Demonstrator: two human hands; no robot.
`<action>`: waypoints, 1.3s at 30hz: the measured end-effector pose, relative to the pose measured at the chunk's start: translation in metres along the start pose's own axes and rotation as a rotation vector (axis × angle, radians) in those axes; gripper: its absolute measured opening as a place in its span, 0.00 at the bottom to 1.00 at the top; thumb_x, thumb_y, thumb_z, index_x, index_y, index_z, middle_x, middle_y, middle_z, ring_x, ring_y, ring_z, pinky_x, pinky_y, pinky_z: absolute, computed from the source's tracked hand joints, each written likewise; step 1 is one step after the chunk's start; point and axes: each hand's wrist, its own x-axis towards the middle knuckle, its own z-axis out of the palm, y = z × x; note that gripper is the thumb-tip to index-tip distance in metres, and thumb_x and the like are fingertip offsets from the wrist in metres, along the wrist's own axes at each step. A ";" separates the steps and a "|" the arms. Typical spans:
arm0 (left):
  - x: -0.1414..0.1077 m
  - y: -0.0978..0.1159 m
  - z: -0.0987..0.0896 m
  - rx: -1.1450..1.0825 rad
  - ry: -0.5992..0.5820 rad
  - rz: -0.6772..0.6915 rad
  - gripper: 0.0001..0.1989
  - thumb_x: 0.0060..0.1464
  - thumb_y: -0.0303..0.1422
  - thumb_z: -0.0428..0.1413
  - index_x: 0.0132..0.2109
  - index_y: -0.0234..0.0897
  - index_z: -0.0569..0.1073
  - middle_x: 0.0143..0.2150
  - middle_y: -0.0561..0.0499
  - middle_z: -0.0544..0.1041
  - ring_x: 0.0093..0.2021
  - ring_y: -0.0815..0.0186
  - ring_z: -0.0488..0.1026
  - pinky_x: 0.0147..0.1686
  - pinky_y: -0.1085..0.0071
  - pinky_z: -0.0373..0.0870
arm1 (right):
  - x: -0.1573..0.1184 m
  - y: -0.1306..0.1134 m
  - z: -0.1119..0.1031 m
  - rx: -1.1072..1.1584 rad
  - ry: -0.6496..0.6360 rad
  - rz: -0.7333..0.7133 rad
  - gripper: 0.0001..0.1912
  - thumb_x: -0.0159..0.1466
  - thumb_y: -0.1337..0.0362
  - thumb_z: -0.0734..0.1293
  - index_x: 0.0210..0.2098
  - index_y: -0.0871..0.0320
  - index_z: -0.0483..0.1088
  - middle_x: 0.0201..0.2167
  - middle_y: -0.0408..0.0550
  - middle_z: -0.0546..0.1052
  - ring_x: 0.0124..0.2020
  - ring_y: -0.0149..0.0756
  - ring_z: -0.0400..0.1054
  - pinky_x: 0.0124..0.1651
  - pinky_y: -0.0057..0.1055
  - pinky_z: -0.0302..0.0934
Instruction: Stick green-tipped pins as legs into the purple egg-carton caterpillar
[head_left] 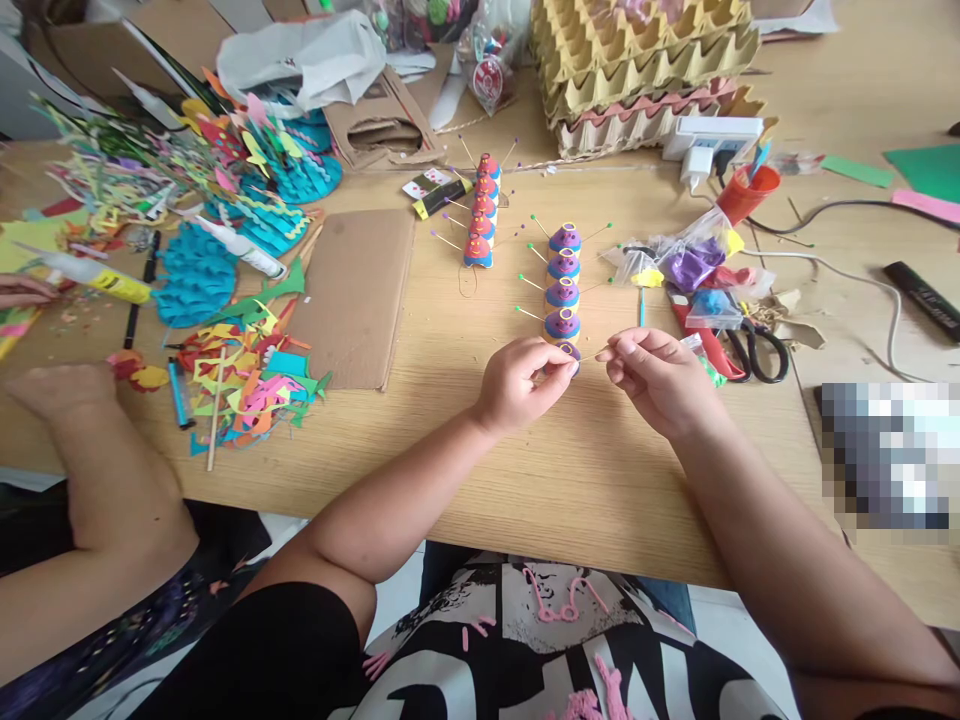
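Wooden worktop (465, 470) – pale, strewn with paper scraps (240, 375), cardboard (356, 295), egg trays (645, 60), scissors (757, 350), left hand (517, 385) pinching the nearest purple cone (568, 352) of its row, right hand (656, 375) pinching a thin stick (596, 354) at it

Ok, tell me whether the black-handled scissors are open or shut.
Shut: the scissors lie flat on the table, blades apparently together under the bags.

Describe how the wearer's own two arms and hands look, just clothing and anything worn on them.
Both arms are bare from above the elbow down. The left hand and right hand show no gloves, rings, watch or bracelets. A black short sleeve covers the left upper arm.
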 end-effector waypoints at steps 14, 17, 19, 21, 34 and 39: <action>0.000 0.002 -0.001 0.015 -0.018 -0.011 0.09 0.65 0.30 0.61 0.34 0.39 0.77 0.27 0.55 0.78 0.26 0.72 0.69 0.31 0.73 0.66 | -0.001 0.007 0.004 -0.093 -0.033 -0.064 0.26 0.48 0.42 0.85 0.28 0.54 0.76 0.25 0.44 0.79 0.23 0.27 0.61 0.25 0.28 0.56; 0.000 0.002 -0.001 0.019 -0.025 -0.011 0.09 0.66 0.30 0.61 0.34 0.39 0.76 0.26 0.56 0.77 0.27 0.72 0.69 0.32 0.72 0.66 | -0.002 0.008 0.005 -0.071 -0.045 -0.061 0.25 0.47 0.44 0.86 0.28 0.54 0.77 0.25 0.43 0.79 0.23 0.26 0.61 0.25 0.26 0.54; 0.000 0.002 -0.002 0.020 -0.030 -0.011 0.09 0.65 0.30 0.62 0.34 0.39 0.76 0.26 0.56 0.76 0.27 0.72 0.69 0.32 0.72 0.66 | -0.002 0.009 0.005 -0.062 -0.049 -0.060 0.24 0.47 0.45 0.86 0.28 0.54 0.77 0.25 0.43 0.79 0.24 0.25 0.62 0.26 0.25 0.55; 0.000 0.002 -0.002 0.017 -0.037 -0.007 0.09 0.65 0.29 0.62 0.34 0.39 0.76 0.26 0.56 0.76 0.27 0.72 0.70 0.32 0.72 0.66 | -0.002 0.010 0.006 -0.061 -0.049 -0.061 0.25 0.47 0.46 0.87 0.28 0.55 0.77 0.24 0.42 0.78 0.24 0.25 0.62 0.26 0.25 0.55; -0.001 0.003 -0.002 -0.024 -0.026 -0.054 0.09 0.64 0.29 0.63 0.33 0.38 0.77 0.28 0.55 0.80 0.26 0.73 0.72 0.31 0.74 0.68 | -0.003 0.008 0.004 -0.097 -0.088 -0.089 0.24 0.51 0.44 0.85 0.35 0.53 0.79 0.28 0.43 0.80 0.25 0.27 0.63 0.27 0.27 0.58; -0.001 0.002 -0.001 -0.024 -0.038 -0.073 0.09 0.64 0.31 0.63 0.33 0.38 0.78 0.27 0.55 0.79 0.26 0.72 0.71 0.30 0.73 0.68 | -0.004 0.006 0.004 -0.251 -0.069 -0.244 0.23 0.51 0.49 0.86 0.38 0.52 0.80 0.32 0.44 0.81 0.28 0.29 0.69 0.31 0.30 0.67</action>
